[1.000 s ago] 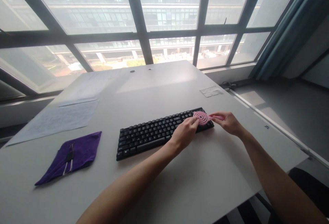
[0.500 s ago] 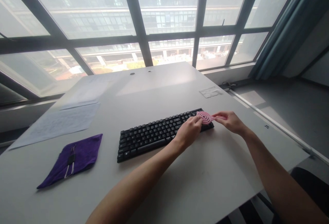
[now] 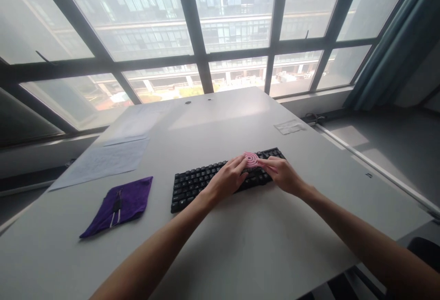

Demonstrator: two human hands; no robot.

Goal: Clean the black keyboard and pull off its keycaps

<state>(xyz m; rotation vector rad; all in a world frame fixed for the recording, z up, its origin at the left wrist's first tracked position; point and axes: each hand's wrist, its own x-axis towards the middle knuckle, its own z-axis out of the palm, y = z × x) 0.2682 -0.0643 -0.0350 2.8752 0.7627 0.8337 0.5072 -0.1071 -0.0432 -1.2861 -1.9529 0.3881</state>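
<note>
Big grid windows fill the far wall, and below them a pale grey table [image 3: 240,245] carries a black keyboard [image 3: 202,181] at its middle. Both hands have slid left along the keys since a second ago: the pink round brush [image 3: 252,160], with its ring pattern, was over the keyboard's far right corner and now rides further in, above the right-hand block of keys, so the work looks to be moving across the board from right to left. The right hand [image 3: 284,176] pinches the brush's short handle between thumb and fingers, wrist low, forearm stretched in from the lower right. The left hand [image 3: 228,180] lies knuckles-up on the keys just beside the brush, fingertips touching its rim, fingers loosely curled and holding nothing; whether it presses the board down I cannot tell. Off to the left a purple cloth [image 3: 120,203] lies flat with a small dark tool on it, well apart from the hands. Paper sheets [image 3: 106,160] sit beyond it toward the window, and a small clear packet [image 3: 289,126] lies near the table's right edge.
</note>
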